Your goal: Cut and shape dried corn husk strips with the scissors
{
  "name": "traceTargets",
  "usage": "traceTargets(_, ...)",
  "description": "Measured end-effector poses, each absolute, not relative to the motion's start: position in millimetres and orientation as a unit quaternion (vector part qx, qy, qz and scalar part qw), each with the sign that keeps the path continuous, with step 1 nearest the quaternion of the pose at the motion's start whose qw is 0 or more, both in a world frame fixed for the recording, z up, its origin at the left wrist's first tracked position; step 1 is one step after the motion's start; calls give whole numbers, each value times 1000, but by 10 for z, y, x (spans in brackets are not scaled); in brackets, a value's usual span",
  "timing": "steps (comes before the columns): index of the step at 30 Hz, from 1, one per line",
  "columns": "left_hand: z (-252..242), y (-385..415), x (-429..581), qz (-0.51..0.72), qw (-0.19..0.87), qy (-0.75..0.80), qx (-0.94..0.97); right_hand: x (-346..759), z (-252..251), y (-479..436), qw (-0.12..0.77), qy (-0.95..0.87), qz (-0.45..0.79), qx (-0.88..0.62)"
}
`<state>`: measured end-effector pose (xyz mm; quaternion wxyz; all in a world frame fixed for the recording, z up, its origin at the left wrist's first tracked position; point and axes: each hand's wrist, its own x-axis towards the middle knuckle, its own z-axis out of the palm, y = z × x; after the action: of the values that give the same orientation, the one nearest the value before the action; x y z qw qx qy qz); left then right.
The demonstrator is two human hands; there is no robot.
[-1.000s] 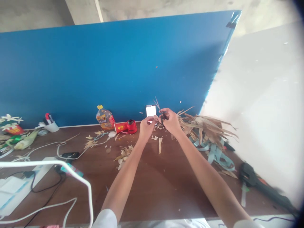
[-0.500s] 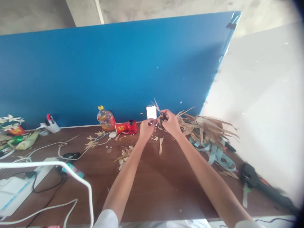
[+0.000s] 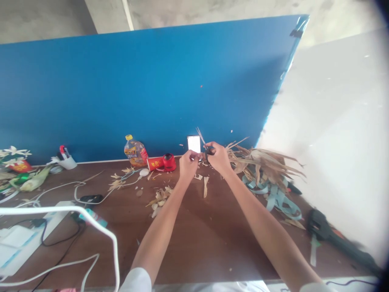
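Both arms reach to the far side of the brown table. My right hand (image 3: 218,155) is wrapped round a pair of scissors (image 3: 199,135), whose blades point up and to the left, nearly together. Just left of it, my left hand (image 3: 189,162) is closed in a pinch; what its fingertips hold is too small to make out. Behind the hands a phone (image 3: 193,143) with a bright white screen leans against the blue panel. Dry husk scraps and a narrow husk strip (image 3: 206,186) lie on the table below the hands.
To the right are a heap of dry corn husks (image 3: 261,160), pale blue ribbon (image 3: 284,202) and a black glue gun (image 3: 322,227). On the left stand a drink bottle (image 3: 135,153), a red can (image 3: 155,164), husk flowers (image 3: 118,180), a power strip (image 3: 33,239) and cables.
The scissor blades, spread apart before, have come nearly together. Both hands stay in almost the same place.
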<state>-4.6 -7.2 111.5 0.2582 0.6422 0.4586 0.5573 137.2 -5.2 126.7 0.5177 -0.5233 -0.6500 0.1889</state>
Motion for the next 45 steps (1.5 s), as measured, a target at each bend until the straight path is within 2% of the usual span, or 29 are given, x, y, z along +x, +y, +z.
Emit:
traceTargets(13, 988, 17, -58, 511, 312, 469, 650, 1470, 1219, 32, 519, -643, 244, -508)
traceTargets(19, 1003, 23, -43, 539, 342, 440, 632, 1536, 1177, 82, 509, -643, 272, -503)
traceTargets(24, 1054, 0, -32, 584, 408, 398, 578, 1516, 1161, 61, 449, -705, 266, -481)
traceTargets(30, 1117, -23, -30, 606, 416, 402, 546, 1482, 1170, 22, 381, -767, 249, -451)
traceTargets(45, 1105, -43, -10, 590, 437, 398, 550, 1487, 1163, 33, 407, -759, 232, -453)
